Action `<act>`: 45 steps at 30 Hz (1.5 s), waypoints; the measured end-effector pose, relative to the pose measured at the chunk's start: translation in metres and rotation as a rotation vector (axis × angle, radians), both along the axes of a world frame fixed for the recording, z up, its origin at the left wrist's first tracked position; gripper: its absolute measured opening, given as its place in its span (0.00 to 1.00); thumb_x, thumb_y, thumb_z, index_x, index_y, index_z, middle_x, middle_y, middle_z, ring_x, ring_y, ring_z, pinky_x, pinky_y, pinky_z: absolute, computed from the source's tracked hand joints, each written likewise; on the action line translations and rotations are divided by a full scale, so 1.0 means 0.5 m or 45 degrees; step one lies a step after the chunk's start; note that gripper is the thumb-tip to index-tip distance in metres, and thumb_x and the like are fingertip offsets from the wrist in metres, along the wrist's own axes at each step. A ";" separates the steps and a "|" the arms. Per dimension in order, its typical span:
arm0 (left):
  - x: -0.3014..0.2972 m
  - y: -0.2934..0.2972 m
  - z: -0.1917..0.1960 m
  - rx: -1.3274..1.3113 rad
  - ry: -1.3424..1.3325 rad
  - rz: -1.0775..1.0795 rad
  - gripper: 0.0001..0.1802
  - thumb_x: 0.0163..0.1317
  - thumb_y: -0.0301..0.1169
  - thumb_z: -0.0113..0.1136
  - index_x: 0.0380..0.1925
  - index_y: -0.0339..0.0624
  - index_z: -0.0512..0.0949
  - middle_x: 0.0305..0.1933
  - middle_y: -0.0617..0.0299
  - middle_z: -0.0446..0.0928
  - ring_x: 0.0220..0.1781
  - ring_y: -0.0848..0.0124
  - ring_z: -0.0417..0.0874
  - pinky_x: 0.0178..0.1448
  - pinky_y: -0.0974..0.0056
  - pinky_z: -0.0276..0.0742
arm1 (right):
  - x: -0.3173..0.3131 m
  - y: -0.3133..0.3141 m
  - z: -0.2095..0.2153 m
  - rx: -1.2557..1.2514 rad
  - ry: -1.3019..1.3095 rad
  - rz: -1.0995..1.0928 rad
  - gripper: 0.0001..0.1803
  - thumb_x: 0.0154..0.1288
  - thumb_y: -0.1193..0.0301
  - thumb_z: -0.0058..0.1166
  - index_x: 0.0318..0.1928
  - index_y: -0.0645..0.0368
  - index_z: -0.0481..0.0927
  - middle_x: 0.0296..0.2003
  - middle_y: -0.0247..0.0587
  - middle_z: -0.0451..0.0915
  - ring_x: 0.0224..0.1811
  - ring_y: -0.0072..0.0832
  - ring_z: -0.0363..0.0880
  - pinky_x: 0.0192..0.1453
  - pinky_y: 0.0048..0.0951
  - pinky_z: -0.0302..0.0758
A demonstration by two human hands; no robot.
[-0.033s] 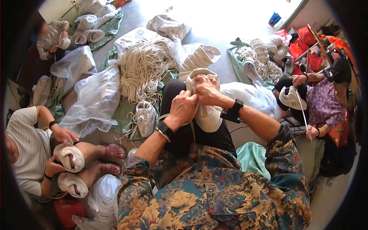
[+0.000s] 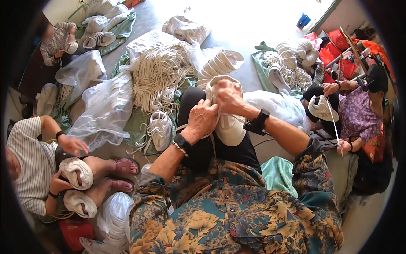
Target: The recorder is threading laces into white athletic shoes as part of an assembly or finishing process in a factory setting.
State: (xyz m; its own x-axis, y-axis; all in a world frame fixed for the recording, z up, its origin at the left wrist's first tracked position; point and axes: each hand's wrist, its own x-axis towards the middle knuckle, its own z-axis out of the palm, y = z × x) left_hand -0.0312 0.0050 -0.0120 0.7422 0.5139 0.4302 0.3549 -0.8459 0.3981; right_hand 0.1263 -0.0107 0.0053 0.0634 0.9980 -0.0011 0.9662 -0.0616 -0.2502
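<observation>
A white shoe [image 2: 231, 127] rests upside on my black-trousered knee in the middle of the head view. My left hand [image 2: 203, 119] grips its left side, fingers closed, with a white lace [image 2: 181, 127] trailing from under it. My right hand [image 2: 228, 98] clamps over the shoe's upper end, fingers curled on the fabric. Both wrists wear black bands.
A heap of white cords [image 2: 158, 74] and a second white shoe [image 2: 161, 129] lie just beyond my knee. Clear plastic bags [image 2: 105, 110] spread to the left. One person at left holds white shoes [image 2: 76, 171]; another at right pulls a cord through a shoe [image 2: 321, 108].
</observation>
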 end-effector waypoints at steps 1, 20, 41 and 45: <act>-0.003 -0.002 0.003 -0.035 0.004 -0.002 0.08 0.46 0.28 0.58 0.26 0.39 0.72 0.29 0.52 0.70 0.35 0.55 0.73 0.38 0.54 0.72 | 0.017 0.009 0.024 0.128 0.167 0.030 0.11 0.49 0.71 0.51 0.32 0.66 0.79 0.51 0.54 0.69 0.53 0.44 0.68 0.55 0.40 0.62; 0.062 -0.119 0.093 -0.993 -0.332 -0.717 0.02 0.53 0.20 0.52 0.23 0.35 0.71 0.20 0.60 0.69 0.22 0.72 0.69 0.29 0.66 0.68 | 0.094 -0.122 0.025 0.179 0.658 0.129 0.12 0.64 0.65 0.45 0.35 0.60 0.77 0.31 0.51 0.79 0.37 0.45 0.78 0.41 0.39 0.73; 0.079 -0.026 0.010 -1.306 -0.430 0.021 0.22 0.49 0.24 0.47 0.48 0.32 0.74 0.33 0.54 0.81 0.32 0.73 0.79 0.40 0.69 0.75 | 0.113 -0.071 0.085 -0.393 0.171 0.580 0.18 0.40 0.67 0.55 0.33 0.67 0.78 0.29 0.55 0.79 0.33 0.45 0.79 0.38 0.39 0.74; 0.085 0.003 0.020 -1.293 0.013 -0.170 0.23 0.52 0.26 0.45 0.50 0.37 0.74 0.30 0.55 0.79 0.33 0.69 0.80 0.41 0.66 0.75 | 0.120 -0.074 0.080 -0.439 0.278 0.607 0.18 0.40 0.67 0.57 0.33 0.66 0.77 0.28 0.55 0.79 0.33 0.45 0.79 0.38 0.39 0.74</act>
